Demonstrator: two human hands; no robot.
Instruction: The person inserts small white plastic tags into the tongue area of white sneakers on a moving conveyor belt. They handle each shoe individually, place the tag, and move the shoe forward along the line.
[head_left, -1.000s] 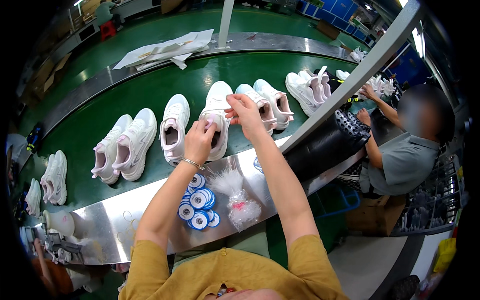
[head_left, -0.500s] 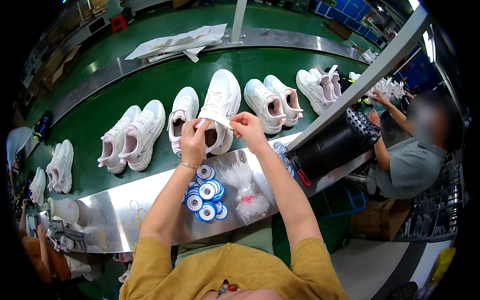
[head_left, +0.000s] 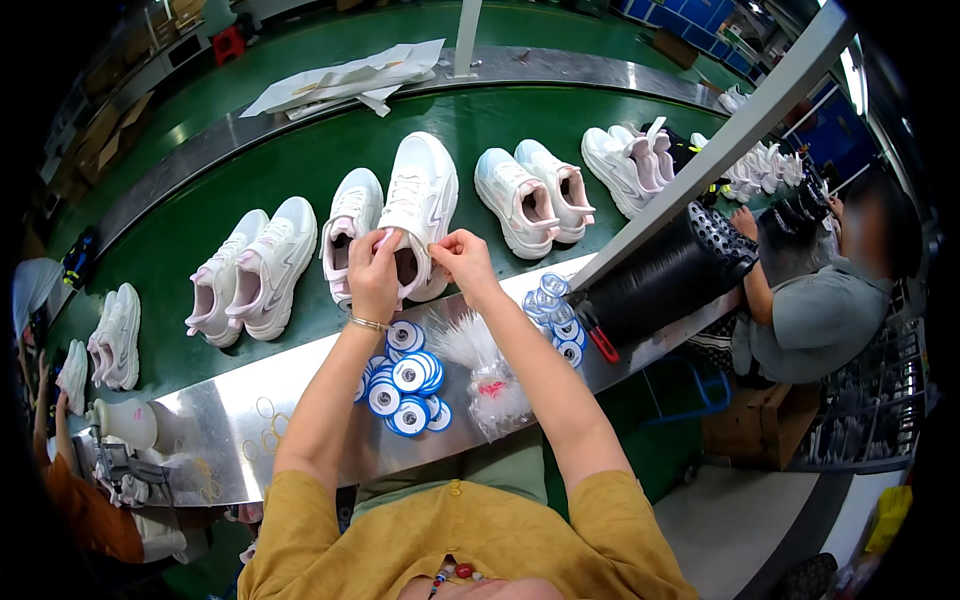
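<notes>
A white sneaker (head_left: 425, 180) with pale pink trim stands on the green conveyor belt before me, its heel toward me. My left hand (head_left: 373, 280) is closed in a pinch at the tongue, by the left side of the shoe's opening. With thumb and finger together, my right hand (head_left: 466, 264) pinches the white strap at the right side of the opening. That strap crosses the shoe below the laces; its pinched end is mostly hidden by my fingers. The matching sneaker (head_left: 352, 215) stands close on the left, partly behind my left hand.
More pairs of sneakers (head_left: 265, 265) line the belt (head_left: 290, 150). On the metal ledge (head_left: 330, 440) lie blue-rimmed round discs (head_left: 410, 375), a bundle of clear plastic strips (head_left: 485, 370) and a red-handled cutter (head_left: 603, 345). A slanted post (head_left: 690, 165) and a co-worker (head_left: 835, 310) are at right.
The strap, earlier stretched and lifted between my hands, now lies lower across the shoe. My right hand has moved left and down to the shoe's side. The scene has shifted slightly left.
</notes>
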